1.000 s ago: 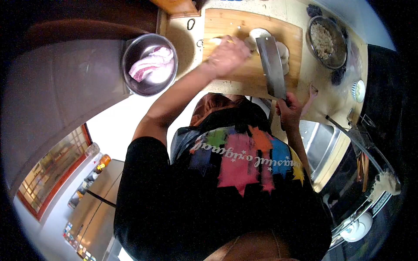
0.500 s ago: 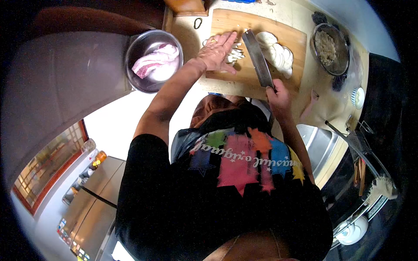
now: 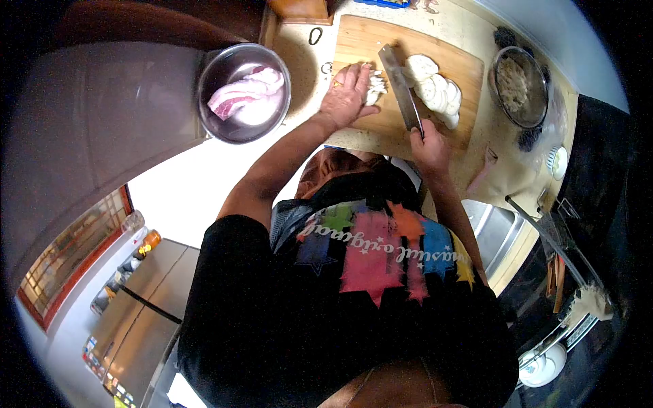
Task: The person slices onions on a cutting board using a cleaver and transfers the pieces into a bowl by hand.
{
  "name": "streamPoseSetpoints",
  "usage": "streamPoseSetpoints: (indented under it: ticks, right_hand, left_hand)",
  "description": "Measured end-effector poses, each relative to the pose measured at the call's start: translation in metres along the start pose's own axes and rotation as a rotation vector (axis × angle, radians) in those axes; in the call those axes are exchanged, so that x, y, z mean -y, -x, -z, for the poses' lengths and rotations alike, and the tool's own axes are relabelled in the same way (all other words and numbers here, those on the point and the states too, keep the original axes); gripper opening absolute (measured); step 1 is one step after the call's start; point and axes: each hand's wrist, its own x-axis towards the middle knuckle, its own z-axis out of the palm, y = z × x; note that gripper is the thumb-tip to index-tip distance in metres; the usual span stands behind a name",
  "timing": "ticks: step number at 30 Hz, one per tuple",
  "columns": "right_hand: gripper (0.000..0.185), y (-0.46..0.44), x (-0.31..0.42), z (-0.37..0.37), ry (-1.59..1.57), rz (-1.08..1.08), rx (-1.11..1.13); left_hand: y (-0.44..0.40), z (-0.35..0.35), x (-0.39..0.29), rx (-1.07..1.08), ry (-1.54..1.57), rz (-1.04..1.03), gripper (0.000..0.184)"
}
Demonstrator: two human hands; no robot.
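Observation:
A wooden cutting board (image 3: 381, 126) lies on the counter. My left hand (image 3: 343, 97) rests near its left edge, fingers extended, against a small pile of white cut strips (image 3: 375, 87). The handle of a broad cleaver (image 3: 400, 88) is in my closed right hand (image 3: 430, 146) at the board's near edge. The blade points away from me, its narrow side toward the camera, between the strips and a row of overlapping white slices (image 3: 435, 92) on the right part of the board.
Left of the board is a metal bowl (image 3: 289, 95) holding raw meat (image 3: 245, 94). On the right are a bowl (image 3: 543, 112) with pale chopped food, a small striped bowl (image 3: 557, 163) and a sink (image 3: 491, 228). A black loop (image 3: 315, 36) lies at the back left.
The cleaver has come off the slices toward the left and turned narrow side up. My left hand moved from above the board down to the strips. The view has shifted slightly.

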Motion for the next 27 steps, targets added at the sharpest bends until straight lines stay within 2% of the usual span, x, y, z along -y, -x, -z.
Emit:
streamPoseSetpoints:
  ticks: [4, 8, 11, 13, 16, 18, 19, 20, 21, 22, 24, 25, 27]
  right_hand:
    - [0.023, -0.002, 0.019, 0.006, 0.015, 0.092, 0.013]
    - [0.021, -0.004, 0.016, 0.003, -0.072, 0.167, -0.011]
    - [0.023, -0.006, 0.008, -0.005, -0.030, 0.100, -0.007]
    - [0.025, -0.008, 0.005, -0.008, 0.078, 0.094, 0.085]
    - [0.027, -0.008, 0.004, -0.008, 0.055, 0.175, -0.015]
    - [0.025, -0.004, 0.012, 0.002, 0.031, 0.197, -0.059]
    - [0.024, 0.000, 0.020, 0.010, 0.005, 0.216, -0.099]
    - [0.024, 0.003, 0.028, 0.018, 0.008, 0.215, -0.095]
    - [0.023, 0.005, 0.036, 0.025, 0.125, 0.196, -0.002]
    - [0.022, 0.005, 0.043, 0.030, 0.240, 0.177, 0.090]
    - [0.024, 0.001, 0.052, 0.031, 0.299, 0.128, 0.170]
    - [0.027, -0.002, 0.055, 0.030, 0.357, 0.078, 0.254]
    - [0.024, -0.012, 0.055, 0.021, 0.382, 0.102, 0.258]
  left_hand:
    - [-0.005, -0.016, -0.021, -0.152, 0.051, 0.155, 0.107]
    - [-0.003, 0.002, -0.016, -0.093, 0.215, 0.161, 0.108]
    - [0.000, 0.011, -0.009, -0.077, 0.252, 0.098, 0.105]
    - [-0.002, 0.004, -0.007, -0.078, 0.204, 0.082, 0.102]
    - [-0.003, 0.003, -0.009, -0.073, 0.193, 0.103, 0.098]
    - [0.000, 0.007, -0.009, -0.148, 0.279, 0.097, 0.085]
    - [0.000, 0.004, -0.009, -0.149, 0.283, 0.101, 0.085]
    - [0.000, -0.002, -0.009, -0.193, 0.256, 0.114, 0.075]
    - [-0.002, -0.008, -0.008, -0.238, 0.227, 0.125, 0.065]
    - [-0.003, -0.014, -0.007, -0.240, 0.227, 0.125, 0.065]
    - [-0.005, -0.020, -0.007, -0.278, 0.220, 0.154, 0.048]
    - [-0.006, -0.021, -0.008, -0.277, 0.222, 0.156, 0.048]
    - [-0.008, -0.022, -0.008, -0.285, 0.216, 0.166, 0.041]
